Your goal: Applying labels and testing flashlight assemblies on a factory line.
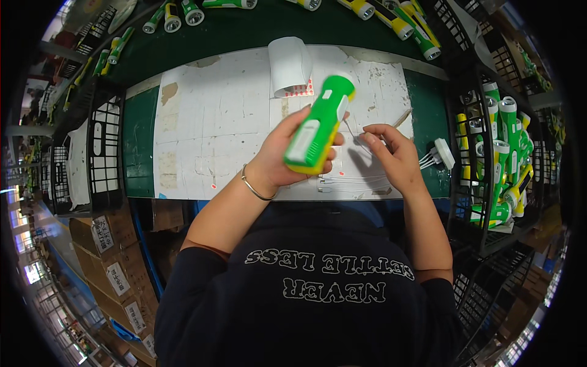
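Observation:
My left hand is wrapped around a green-and-yellow flashlight, tilted with its head up and to the right. On its green side are a white slide switch and a pale panel. My right hand is to the right of it, thumb and fingers pinched on a thin white cable that runs toward the flashlight. Whether its tip is in the flashlight is hidden. More white charging cables lie under my hands, leading to a white multi-cable plug block at the right.
A curled sheet of stickers lies on the white work board. Several flashlights line the green table's far side. A black crate stands at the left, and another crate full of flashlights at the right. Cardboard boxes are lower left.

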`<state>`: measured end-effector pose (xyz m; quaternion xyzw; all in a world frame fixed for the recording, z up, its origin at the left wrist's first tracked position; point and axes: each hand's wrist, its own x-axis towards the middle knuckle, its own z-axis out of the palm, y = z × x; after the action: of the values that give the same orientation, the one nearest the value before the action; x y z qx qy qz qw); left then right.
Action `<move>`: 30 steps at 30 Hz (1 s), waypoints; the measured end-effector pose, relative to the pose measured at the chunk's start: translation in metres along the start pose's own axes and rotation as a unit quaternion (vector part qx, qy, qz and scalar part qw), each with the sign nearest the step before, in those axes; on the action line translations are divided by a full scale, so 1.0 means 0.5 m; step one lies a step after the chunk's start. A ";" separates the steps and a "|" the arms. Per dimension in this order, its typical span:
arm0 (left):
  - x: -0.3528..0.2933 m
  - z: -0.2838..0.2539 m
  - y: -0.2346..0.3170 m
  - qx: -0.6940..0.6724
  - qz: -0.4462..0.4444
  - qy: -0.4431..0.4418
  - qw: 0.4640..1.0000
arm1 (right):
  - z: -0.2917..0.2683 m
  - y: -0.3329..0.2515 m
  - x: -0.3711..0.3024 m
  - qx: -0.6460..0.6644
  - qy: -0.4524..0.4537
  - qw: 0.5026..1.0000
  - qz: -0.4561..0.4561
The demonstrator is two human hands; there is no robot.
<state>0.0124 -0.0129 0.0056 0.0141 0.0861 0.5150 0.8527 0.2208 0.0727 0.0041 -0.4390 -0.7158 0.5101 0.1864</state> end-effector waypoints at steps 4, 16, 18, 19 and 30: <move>-0.001 0.000 -0.016 0.436 0.172 0.083 0.879 | 0.014 0.013 -0.007 0.121 -0.029 0.989 -0.077; -0.004 0.044 -0.028 0.781 0.286 0.091 0.547 | 0.021 0.010 -0.014 -0.020 -0.006 0.983 -0.184; 0.004 0.039 -0.036 0.729 0.265 0.083 0.626 | 0.021 0.008 -0.019 -0.077 0.028 0.966 -0.247; 0.005 0.027 -0.041 0.691 0.241 0.067 0.678 | 0.023 0.000 -0.023 -0.108 0.041 0.955 -0.273; -0.003 0.026 -0.029 0.576 0.216 0.134 0.777 | -0.279 -0.119 -0.172 -0.005 0.366 0.929 -0.056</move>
<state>0.0264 -0.0204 0.0169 0.4522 0.4746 0.5367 0.5312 0.3413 0.0760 0.1302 -0.5552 -0.6239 0.2987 0.4618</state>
